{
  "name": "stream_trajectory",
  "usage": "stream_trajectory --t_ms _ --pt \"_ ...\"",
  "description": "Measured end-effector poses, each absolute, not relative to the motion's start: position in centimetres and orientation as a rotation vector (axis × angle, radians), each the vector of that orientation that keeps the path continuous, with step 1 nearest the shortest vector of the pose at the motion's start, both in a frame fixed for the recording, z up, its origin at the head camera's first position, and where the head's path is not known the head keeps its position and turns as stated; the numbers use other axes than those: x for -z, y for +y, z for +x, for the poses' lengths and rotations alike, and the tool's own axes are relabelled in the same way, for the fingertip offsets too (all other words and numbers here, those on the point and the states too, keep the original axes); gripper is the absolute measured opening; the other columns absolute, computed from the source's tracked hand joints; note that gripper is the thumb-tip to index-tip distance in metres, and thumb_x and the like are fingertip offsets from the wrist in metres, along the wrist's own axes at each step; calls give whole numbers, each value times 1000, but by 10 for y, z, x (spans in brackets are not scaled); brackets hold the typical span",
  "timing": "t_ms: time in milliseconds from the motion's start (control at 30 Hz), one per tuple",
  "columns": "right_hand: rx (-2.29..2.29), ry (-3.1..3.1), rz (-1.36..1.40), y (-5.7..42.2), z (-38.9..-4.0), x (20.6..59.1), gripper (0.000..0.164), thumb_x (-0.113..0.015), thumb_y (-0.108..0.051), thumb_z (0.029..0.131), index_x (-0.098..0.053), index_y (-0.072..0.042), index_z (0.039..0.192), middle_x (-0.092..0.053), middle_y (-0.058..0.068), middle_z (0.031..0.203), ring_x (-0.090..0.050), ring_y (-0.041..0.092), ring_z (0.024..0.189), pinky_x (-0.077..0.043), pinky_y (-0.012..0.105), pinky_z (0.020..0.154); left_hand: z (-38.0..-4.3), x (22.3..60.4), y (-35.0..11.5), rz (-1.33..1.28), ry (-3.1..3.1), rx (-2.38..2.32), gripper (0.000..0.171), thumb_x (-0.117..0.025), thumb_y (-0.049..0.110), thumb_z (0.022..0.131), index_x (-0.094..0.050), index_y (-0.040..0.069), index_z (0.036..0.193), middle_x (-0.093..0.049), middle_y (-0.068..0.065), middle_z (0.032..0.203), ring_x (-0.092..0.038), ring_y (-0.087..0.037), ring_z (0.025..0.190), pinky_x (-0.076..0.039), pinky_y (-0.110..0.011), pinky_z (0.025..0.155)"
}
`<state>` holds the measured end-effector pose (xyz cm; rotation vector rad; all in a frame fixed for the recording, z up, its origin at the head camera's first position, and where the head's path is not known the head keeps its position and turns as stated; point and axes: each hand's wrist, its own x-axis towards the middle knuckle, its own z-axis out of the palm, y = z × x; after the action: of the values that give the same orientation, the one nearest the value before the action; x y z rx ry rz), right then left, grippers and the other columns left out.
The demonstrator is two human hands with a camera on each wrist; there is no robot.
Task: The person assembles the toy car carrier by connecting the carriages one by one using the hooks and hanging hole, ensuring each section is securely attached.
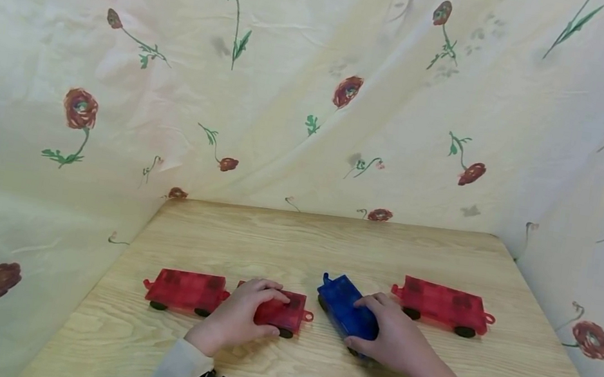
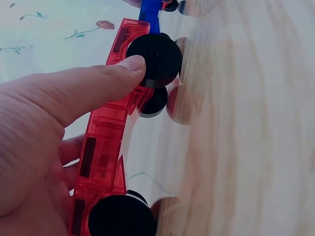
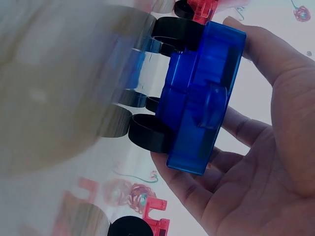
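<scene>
My left hand (image 1: 238,319) grips a see-through red toy train car (image 1: 296,305) on black wheels, its thumb against a front wheel (image 2: 160,61) in the left wrist view. To the right, a blue toy train car (image 1: 340,300) stands at a slant, its hook toward the back left. My right hand (image 1: 399,340) holds this blue car across its rear half, thumb on one side and fingers on the other. A small gap separates the held red car's ring (image 1: 309,316) from the blue car.
Another red car (image 1: 187,289) stands just left of my left hand, its right end next to the held one. A further red car (image 1: 443,303) stands behind my right hand. The wooden table (image 1: 270,242) meets a flowered cloth (image 1: 289,115) at its back edge.
</scene>
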<state>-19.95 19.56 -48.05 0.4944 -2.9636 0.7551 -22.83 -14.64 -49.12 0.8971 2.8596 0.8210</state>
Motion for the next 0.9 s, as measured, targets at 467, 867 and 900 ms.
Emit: stream_trajectory --t_ms 467,867,900 --pt "-797 -2941 515 195 -198 481 60 -92 -42 80 -71 -20 131 -59 3 129 -61 28 111 -59 54 88 -227 491 -150 890 2860 -860 55 -88 34 87 -66 34 137 -52 3 150 -32 -42 151 -22 -64 122" --pt "-760 -2928 574 197 -198 481 57 -91 -36 81 -71 -20 132 -60 1 128 -60 25 111 -59 52 89 -227 490 -154 845 2815 -954 57 -88 32 88 -66 34 140 -50 6 149 -40 -30 144 -44 -56 111" --pt "-751 -2926 578 197 -198 481 57 -91 -36 81 -71 -20 132 -60 1 128 -60 25 111 -58 53 89 -227 490 -155 843 2817 -958 57 -88 32 88 -65 35 140 -49 7 149 -41 -27 142 -46 -54 110"
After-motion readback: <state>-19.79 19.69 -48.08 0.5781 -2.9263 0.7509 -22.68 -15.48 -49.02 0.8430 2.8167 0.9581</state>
